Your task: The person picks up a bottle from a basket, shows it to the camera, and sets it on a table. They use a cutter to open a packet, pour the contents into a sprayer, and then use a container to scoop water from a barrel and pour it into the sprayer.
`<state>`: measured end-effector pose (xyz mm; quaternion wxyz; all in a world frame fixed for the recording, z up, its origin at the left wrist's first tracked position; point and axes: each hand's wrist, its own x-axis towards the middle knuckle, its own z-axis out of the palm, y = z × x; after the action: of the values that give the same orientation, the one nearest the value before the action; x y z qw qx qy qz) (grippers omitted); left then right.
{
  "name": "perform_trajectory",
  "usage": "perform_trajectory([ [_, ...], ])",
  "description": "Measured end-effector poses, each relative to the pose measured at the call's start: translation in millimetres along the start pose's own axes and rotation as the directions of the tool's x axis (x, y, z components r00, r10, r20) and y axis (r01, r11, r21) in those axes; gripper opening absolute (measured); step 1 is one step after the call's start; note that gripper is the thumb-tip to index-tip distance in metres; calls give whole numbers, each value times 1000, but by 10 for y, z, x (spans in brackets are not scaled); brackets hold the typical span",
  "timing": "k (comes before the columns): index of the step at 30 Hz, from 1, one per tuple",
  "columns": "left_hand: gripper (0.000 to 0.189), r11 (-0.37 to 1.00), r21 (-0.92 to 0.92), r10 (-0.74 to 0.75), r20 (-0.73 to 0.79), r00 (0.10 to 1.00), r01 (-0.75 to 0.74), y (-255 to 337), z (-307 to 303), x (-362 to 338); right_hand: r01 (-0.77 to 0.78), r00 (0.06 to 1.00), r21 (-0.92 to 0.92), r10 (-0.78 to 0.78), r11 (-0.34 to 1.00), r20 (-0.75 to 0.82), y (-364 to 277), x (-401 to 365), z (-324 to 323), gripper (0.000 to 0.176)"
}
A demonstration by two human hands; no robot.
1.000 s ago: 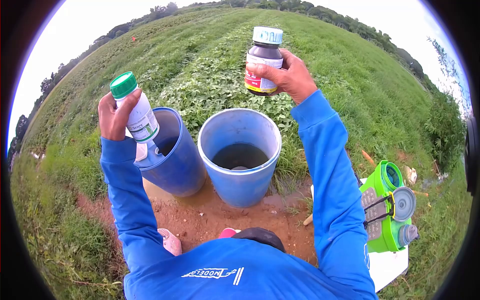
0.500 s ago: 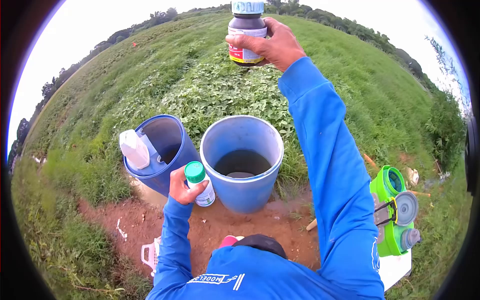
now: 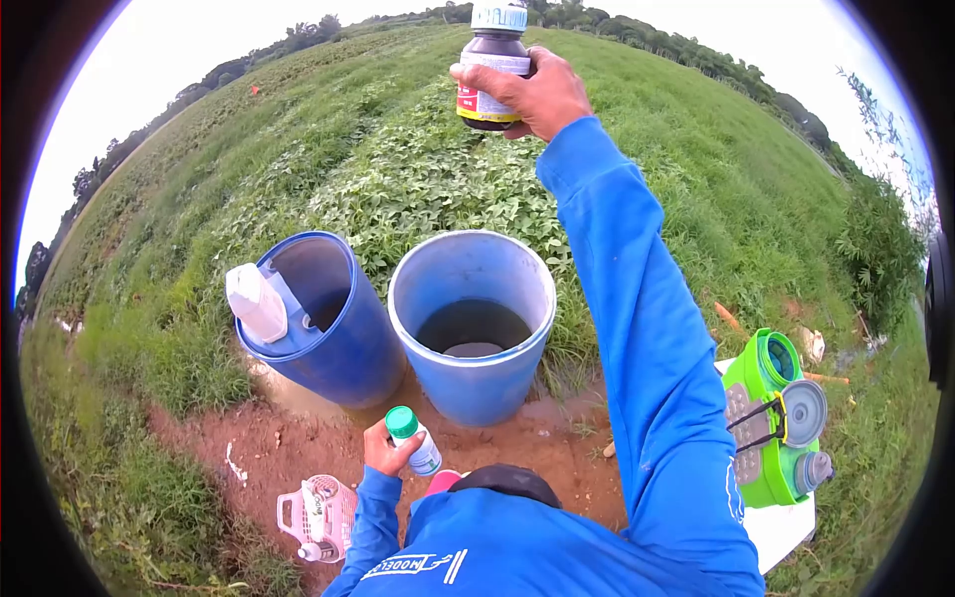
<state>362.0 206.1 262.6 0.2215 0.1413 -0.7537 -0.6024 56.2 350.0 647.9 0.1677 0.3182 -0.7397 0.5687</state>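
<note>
A green field (image 3: 721, 189) behind two blue barrels (image 3: 477, 386).
The right hand (image 3: 553, 95) curls round a dark bottle (image 3: 494, 92) up high. The left hand (image 3: 389, 453) curls round a green-capped white bottle (image 3: 426, 458), down low, near a pink basket (image 3: 345, 515) that seems to hold a small bottle (image 3: 320, 549).

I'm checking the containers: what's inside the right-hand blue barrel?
The right-hand blue barrel holds dark liquid with a paler patch towards the near side. The liquid hides the bottom, and the barrel's near side cuts off part of the surface.
</note>
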Motion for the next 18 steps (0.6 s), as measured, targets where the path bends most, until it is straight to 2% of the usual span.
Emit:
perform_trajectory([
  [8,25,998,27,61,-36,997,-60,49,20,150,15,1000,7,-15,1000,-3,44,58,115,77],
  [18,25,999,4,40,-16,999,-40,-28,-24,239,-34,999,12,33,999,34,114,68,141,77],
])
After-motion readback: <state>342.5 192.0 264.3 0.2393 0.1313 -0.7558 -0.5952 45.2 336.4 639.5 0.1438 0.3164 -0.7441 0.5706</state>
